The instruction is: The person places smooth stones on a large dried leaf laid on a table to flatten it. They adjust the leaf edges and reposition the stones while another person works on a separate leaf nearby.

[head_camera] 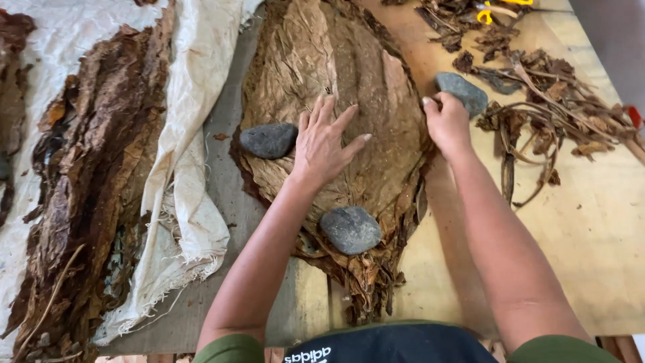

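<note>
Wooden boards make up the table [591, 228], pale on the right and greyer under the middle. On it lies a stack of broad, dry brown leaves [349, 74], flattened, stalk ends bunched toward the person. The left hand [326, 141] rests flat on the top leaf, fingers spread wide, palm down, gripping nothing. Just left of it a grey stone [269, 140] sits on the stack's edge, close to the little finger but whether it touches I cannot tell. A second stone [350, 229] weighs down the near end of the leaves, beside the left forearm. The right hand [447, 121] is at the stack's right edge, fingers curled against a third stone [461, 92], which lies on the table just off the leaves; the grip looks partial, fingertips on its near side. Further right a heap of stripped stems and scraps [544, 101] is scattered. At far left, darker leaves [94, 175] lie on a frayed white cloth [191, 202].
</note>
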